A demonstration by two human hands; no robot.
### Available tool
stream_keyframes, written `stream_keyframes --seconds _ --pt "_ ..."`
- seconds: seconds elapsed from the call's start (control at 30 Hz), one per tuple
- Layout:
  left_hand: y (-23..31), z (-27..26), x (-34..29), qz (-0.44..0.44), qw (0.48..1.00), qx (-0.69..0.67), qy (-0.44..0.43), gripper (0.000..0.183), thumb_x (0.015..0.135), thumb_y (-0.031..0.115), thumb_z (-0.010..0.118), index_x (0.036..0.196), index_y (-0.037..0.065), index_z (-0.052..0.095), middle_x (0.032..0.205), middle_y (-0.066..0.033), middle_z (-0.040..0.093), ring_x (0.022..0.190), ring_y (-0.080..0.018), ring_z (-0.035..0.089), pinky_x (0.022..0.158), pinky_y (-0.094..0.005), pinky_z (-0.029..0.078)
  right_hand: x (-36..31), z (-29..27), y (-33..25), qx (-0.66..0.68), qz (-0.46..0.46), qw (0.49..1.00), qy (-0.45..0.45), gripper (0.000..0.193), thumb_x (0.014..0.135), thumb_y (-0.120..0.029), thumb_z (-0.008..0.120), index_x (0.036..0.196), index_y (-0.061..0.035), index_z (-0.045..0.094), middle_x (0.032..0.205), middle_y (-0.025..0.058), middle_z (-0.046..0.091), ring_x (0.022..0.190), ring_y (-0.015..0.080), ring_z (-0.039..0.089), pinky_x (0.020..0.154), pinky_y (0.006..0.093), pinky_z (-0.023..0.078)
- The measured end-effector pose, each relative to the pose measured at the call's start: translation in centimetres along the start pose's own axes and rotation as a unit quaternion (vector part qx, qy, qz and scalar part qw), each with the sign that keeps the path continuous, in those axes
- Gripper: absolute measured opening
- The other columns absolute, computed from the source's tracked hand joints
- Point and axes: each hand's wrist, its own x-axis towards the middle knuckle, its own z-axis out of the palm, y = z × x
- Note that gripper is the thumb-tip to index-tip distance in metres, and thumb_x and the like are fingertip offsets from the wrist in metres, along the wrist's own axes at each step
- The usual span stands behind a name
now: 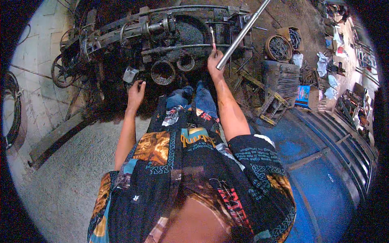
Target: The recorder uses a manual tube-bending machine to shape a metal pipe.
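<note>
My right hand (215, 62) is closed around the handle of a slim tool that looks like a small brush (212, 37), with a reddish handle and a pale upper part. It points away from me over the dark, greasy machine (158, 30). A shiny steel rod (243, 35) slants in from the top, and its near end overlaps my right wrist in the view; whether they touch I cannot tell. My left hand (137, 95) hangs with loosely bent fingers, a little apart, beside a grey metal block (130, 75). I see nothing held in it.
Two round metal rings (163, 73) sit at the machine's near side. At left is a spoked handwheel (63, 71). A round basket (278, 47) of metal pieces, stacked dark bars (281, 79) and a blue metal sheet (320, 190) lie to the right. A coiled hose (14, 109) is far left.
</note>
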Motion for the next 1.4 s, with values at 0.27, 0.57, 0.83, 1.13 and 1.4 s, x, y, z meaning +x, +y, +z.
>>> stream_keyframes --seconds 0.27,0.57,0.83,1.13,1.4 --pt "0.2 0.0 0.0 0.001 0.999 -0.047 -0.007 0.038 0.091 0.032 0.056 0.106 -0.002 0.059 0.077 -0.0171 0.064 0.068 -0.0259 0.060 0.064 -0.0362 0.047 3.6 0.7 -0.7 -0.002 0.008 1.000 -0.005 0.044 0.095 -0.033 0.045 0.071 0.0016 0.059 0.067 0.0283 0.057 0.069 0.0470 0.058 0.058 0.0516 0.044" --pt "-0.2 -0.4 -0.5 0.019 0.999 -0.032 0.017 0.039 0.090 0.031 0.057 0.107 -0.004 0.059 0.085 -0.0202 0.065 0.075 -0.0297 0.064 0.068 -0.0369 0.048 2.1 0.1 -0.1 -0.027 -0.101 0.991 0.083 0.032 0.094 -0.026 0.050 0.078 -0.0031 0.066 0.058 0.0214 0.054 0.058 0.0392 0.058 0.051 0.0446 0.045" --pt "0.0 -0.4 -0.5 -0.002 0.999 -0.036 0.022 0.038 0.090 0.031 0.057 0.107 -0.002 0.060 0.086 -0.0200 0.065 0.074 -0.0282 0.063 0.069 -0.0363 0.048 1.5 -0.3 0.4 -0.097 -0.084 0.992 0.020 0.030 0.091 -0.026 0.055 0.081 0.0009 0.063 0.071 0.0244 0.061 0.062 0.0389 0.061 0.047 0.0412 0.047" --pt "-0.5 -0.3 -1.0 0.060 0.997 -0.001 0.047 0.037 0.091 0.032 0.056 0.107 -0.001 0.060 0.085 -0.0191 0.064 0.074 -0.0268 0.063 0.069 -0.0358 0.048 3.6 0.9 0.4 -0.013 -0.082 0.993 0.083 0.025 0.092 -0.021 0.052 0.080 -0.0016 0.060 0.065 0.0203 0.059 0.059 0.0387 0.060 0.046 0.0432 0.044" --pt "0.2 -0.3 -1.1 0.018 0.999 -0.034 0.014 0.037 0.091 0.032 0.056 0.106 -0.001 0.060 0.079 -0.0180 0.064 0.068 -0.0246 0.062 0.065 -0.0341 0.048 0.8 -2.8 0.2 -0.001 -0.040 0.999 -0.034 0.030 0.095 -0.028 0.045 0.090 -0.0054 0.064 0.060 0.0190 0.059 0.059 0.0354 0.062 0.049 0.0438 0.046"
